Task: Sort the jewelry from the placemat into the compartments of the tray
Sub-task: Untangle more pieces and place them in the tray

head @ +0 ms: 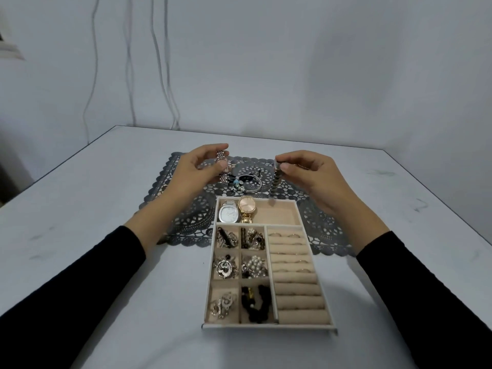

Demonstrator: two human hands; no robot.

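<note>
closest to me, below both my hands, sits the tray point(269, 327) on the white table point(106, 275). its near left pockets hold a silver tangle and black beads point(257, 304), with more small pieces in the four pockets past them, and the padded rolls on the right carry a few rings point(292, 235). the long compartment at the tray's far end, just under my hands, holds a silver watch point(228, 213) and a gold watch point(247, 207) side by side, its right part bare. above that, my left hand point(197, 169) is closed around a pink-faced watch point(223, 166) with a silvery band, thumb and fingers pinching it upright over the placemat point(319, 225). my right hand point(308, 171) pinches the top of a dark-banded watch point(277, 179), which hangs straight down with its lower end just at the tray's far rim. between my hands, lying on the placemat, are a bangle and charm bracelets point(245, 182) in a small heap.
</note>
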